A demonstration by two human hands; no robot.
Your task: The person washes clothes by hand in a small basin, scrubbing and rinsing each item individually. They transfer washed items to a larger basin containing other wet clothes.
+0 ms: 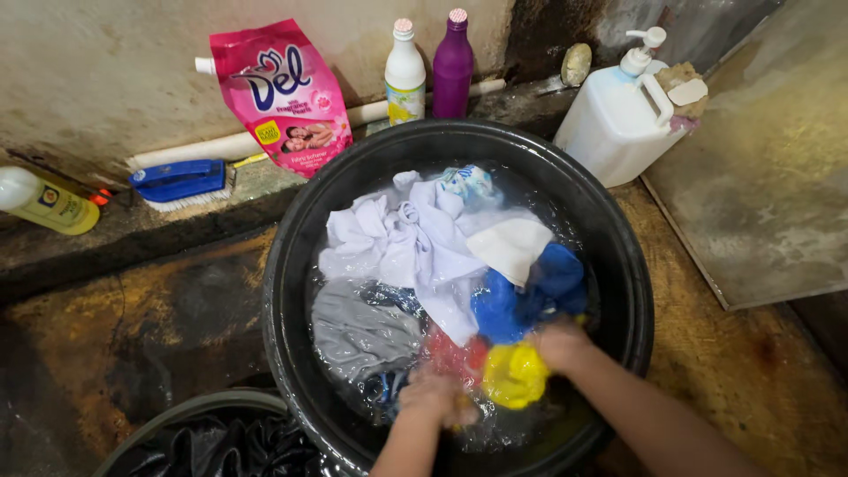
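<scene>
A big black basin (291, 265) full of water holds soaking clothes: white garments (415, 238) at the back, a grey one (358, 331) at the left, a blue one (521, 296) at the right. At the near side my left hand (433, 397) is in the water, closed on red cloth (450, 358). My right hand (558, 346) grips a yellow garment (514, 375) beside the blue one. Both hands are blurred and wet.
Against the back wall stand a pink pouch (283, 93), a white bottle (405, 75), a purple bottle (453, 66) and a white pump jug (618, 115). A blue scrubbing brush (181, 181) and a yellow bottle (49, 203) lie left. A second dark basin (212, 433) sits near left.
</scene>
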